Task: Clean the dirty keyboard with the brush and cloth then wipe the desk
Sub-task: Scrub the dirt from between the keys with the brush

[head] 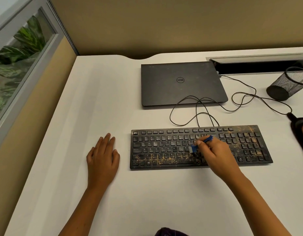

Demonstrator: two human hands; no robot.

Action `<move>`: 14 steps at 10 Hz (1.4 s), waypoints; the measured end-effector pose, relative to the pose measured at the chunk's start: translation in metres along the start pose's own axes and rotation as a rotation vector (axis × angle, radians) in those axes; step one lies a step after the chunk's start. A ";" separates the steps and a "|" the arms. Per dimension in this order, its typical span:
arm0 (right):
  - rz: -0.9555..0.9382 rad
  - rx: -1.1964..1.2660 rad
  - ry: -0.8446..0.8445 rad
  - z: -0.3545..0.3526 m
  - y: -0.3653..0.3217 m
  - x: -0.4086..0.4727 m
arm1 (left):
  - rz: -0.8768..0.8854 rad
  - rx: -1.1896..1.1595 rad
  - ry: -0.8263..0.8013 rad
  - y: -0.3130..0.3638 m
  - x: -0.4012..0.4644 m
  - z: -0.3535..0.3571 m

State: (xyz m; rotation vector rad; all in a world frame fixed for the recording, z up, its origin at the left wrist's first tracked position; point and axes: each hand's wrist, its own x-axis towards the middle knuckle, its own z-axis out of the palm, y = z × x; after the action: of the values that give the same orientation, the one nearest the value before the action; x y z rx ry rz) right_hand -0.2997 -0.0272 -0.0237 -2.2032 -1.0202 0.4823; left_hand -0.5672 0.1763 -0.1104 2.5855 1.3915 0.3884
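A black keyboard (pixel 164 147) lies on the white desk (pixel 113 99), speckled with tan crumbs along its bottom rows and its right side. My right hand (pixel 213 154) grips a small blue brush (pixel 194 148) whose pale bristles touch the keys near the middle of the keyboard. The brush's blue handle end sticks out above my fingers. My left hand (pixel 103 157) rests flat on the desk just left of the keyboard, fingers straight, holding nothing. No cloth is clearly visible.
A shut dark laptop (pixel 181 82) lies behind the keyboard, with thin black cables (pixel 239 97) looping between them. A black mesh pen cup (pixel 287 86) lies tipped at the right. A black and orange object (pixel 300 130) sits at the right edge. A partition wall bounds the left side.
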 end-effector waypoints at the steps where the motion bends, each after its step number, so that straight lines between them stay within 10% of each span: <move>1: -0.013 0.042 0.042 -0.003 0.002 0.001 | -0.001 -0.002 0.000 0.000 0.000 0.000; 14: 0.095 0.096 0.062 0.004 -0.002 0.010 | -0.002 -0.019 0.020 0.000 -0.001 0.001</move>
State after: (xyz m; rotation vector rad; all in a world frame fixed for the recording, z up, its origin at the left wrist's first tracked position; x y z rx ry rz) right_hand -0.2970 -0.0168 -0.0254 -2.1739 -0.8449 0.4918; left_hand -0.5671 0.1754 -0.1110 2.5715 1.3903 0.4265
